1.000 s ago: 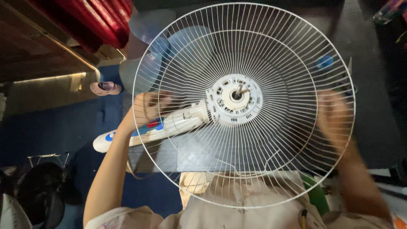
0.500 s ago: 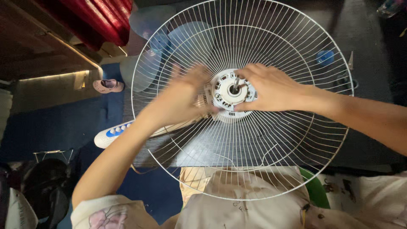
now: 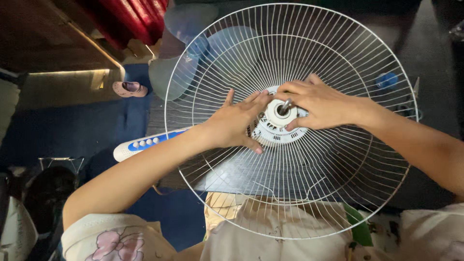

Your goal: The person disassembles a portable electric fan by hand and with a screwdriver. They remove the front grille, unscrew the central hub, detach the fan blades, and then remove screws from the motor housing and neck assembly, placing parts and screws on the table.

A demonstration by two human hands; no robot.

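Observation:
A round white wire fan guard fills the view, mounted on a white motor hub with a metal shaft sticking up at its centre. My left hand lies flat inside the guard, fingers spread against the left side of the hub. My right hand rests on the hub's right side, fingers curled around the part by the shaft. The fan's white stem with a blue button panel runs out to the left under the guard.
Translucent blue fan blades lie behind the guard at the upper left. A pink sandal sits on the blue floor. A small blue cap lies at the right. A red curtain hangs at the top left.
Both hands came in from the guard's outer rim to the centre hub. They have since settled on either side of the shaft, and the view shifted slightly.

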